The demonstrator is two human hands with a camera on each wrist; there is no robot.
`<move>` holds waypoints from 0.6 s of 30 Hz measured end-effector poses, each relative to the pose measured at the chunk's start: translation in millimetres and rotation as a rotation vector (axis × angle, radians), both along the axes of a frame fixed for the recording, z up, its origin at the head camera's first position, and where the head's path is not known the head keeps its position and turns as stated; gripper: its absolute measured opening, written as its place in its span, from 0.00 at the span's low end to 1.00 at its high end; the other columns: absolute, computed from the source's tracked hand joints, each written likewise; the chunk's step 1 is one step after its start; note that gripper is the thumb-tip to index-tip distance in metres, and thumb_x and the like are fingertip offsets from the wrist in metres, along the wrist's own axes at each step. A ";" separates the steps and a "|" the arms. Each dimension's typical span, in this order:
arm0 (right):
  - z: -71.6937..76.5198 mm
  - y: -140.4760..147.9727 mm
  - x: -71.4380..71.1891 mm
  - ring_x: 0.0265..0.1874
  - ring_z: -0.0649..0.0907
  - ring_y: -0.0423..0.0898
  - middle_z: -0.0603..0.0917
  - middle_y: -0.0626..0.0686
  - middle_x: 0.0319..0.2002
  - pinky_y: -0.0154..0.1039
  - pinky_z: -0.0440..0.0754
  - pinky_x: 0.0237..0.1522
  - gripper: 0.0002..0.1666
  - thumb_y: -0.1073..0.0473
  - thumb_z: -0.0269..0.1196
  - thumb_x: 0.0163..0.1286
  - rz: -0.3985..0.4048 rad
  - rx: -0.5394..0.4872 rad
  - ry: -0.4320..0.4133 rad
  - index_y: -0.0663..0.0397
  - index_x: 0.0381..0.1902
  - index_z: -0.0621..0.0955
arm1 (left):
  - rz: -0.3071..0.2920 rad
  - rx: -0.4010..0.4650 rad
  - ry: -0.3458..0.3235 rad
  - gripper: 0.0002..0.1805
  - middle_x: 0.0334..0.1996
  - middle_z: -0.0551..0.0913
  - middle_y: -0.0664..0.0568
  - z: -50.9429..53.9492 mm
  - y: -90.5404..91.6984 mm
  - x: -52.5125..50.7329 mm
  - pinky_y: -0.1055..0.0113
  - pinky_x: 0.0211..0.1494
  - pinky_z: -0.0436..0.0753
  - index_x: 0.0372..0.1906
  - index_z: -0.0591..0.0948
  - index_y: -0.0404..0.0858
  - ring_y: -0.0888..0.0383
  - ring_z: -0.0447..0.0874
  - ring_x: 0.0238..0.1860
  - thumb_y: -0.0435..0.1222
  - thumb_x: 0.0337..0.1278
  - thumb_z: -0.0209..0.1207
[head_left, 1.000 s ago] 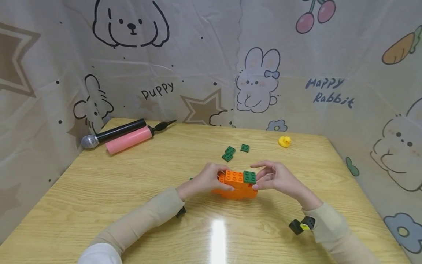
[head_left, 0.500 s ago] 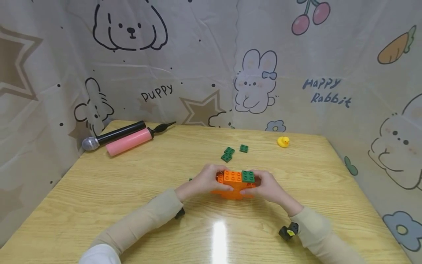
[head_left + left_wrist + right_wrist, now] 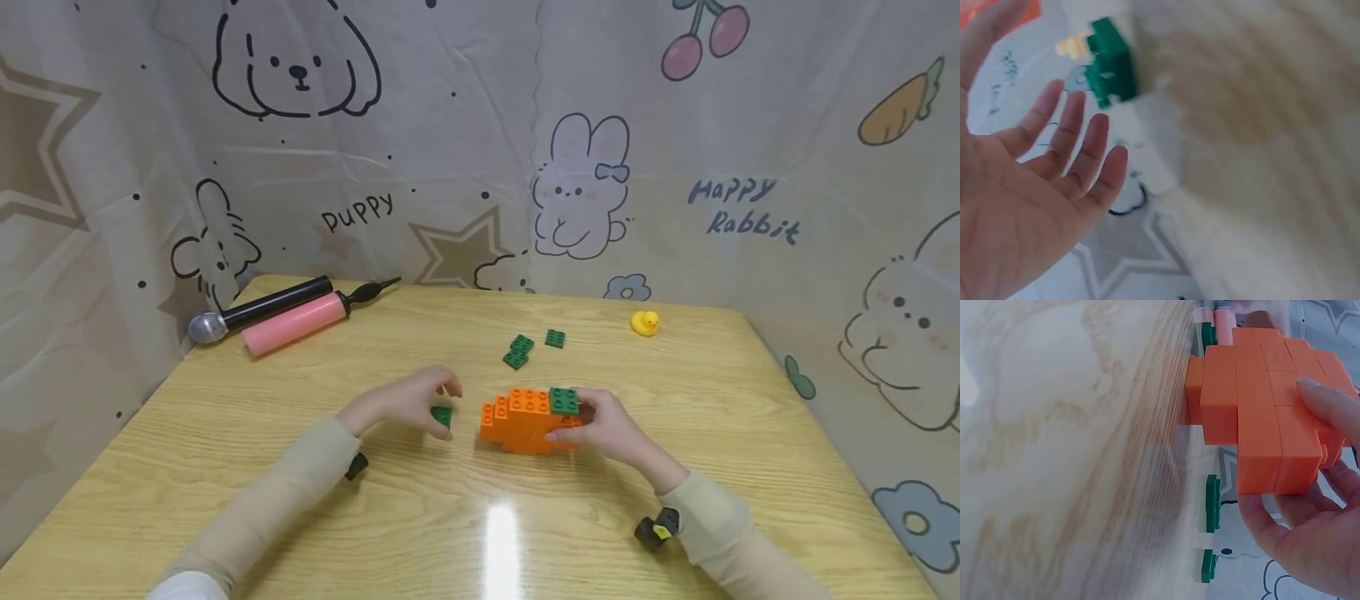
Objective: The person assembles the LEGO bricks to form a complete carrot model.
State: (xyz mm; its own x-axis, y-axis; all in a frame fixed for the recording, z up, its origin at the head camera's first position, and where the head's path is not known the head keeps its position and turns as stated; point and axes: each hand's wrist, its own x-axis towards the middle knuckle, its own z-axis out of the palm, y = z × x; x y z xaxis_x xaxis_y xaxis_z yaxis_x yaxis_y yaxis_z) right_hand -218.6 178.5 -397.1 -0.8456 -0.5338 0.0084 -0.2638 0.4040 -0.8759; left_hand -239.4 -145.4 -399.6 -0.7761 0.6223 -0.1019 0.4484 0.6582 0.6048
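An orange toy-brick build [image 3: 528,429] with stepped sides stands at the middle of the table, one green brick [image 3: 564,400] at its top right corner. My right hand [image 3: 611,429] grips the build's right end, thumb in front and fingers behind, as the right wrist view also shows on the orange bricks [image 3: 1260,406]. To the left, my left hand [image 3: 405,404] is spread around a loose green brick [image 3: 442,415]. In the left wrist view that green brick [image 3: 1113,62] sits beyond the fingertips of the left hand [image 3: 1041,175], with a gap between them.
Behind the build lie several thin green bricks [image 3: 517,352] [image 3: 555,337]. A yellow rubber duck [image 3: 645,323] is at the back right. A microphone [image 3: 258,308] and a pink hand pump [image 3: 296,322] lie at the back left, near the printed curtain [image 3: 450,150].
My right hand came in from the right and took hold of the build's right end. My left hand let go of the build and moved left to the loose green brick.
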 end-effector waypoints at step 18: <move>-3.3 -0.8 3.1 0.53 0.81 0.56 0.82 0.62 0.53 0.48 0.78 0.56 0.29 0.61 0.70 0.58 -0.019 -0.028 -0.010 0.65 0.56 0.77 | 0.038 -0.070 0.044 0.15 0.31 0.79 0.54 -14.5 -10.8 -10.2 0.70 0.38 0.75 0.34 0.80 0.38 0.62 0.72 0.33 0.39 0.43 0.73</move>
State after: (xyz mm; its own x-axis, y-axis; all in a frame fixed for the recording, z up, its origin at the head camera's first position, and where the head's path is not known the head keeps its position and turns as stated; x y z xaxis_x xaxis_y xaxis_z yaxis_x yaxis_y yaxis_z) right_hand -215.5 177.7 -400.4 -0.8555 -0.5176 0.0146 -0.2473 0.3837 -0.8897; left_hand -249.6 -156.2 -414.1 -0.8038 0.5846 -0.1100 0.4469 0.7155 0.5369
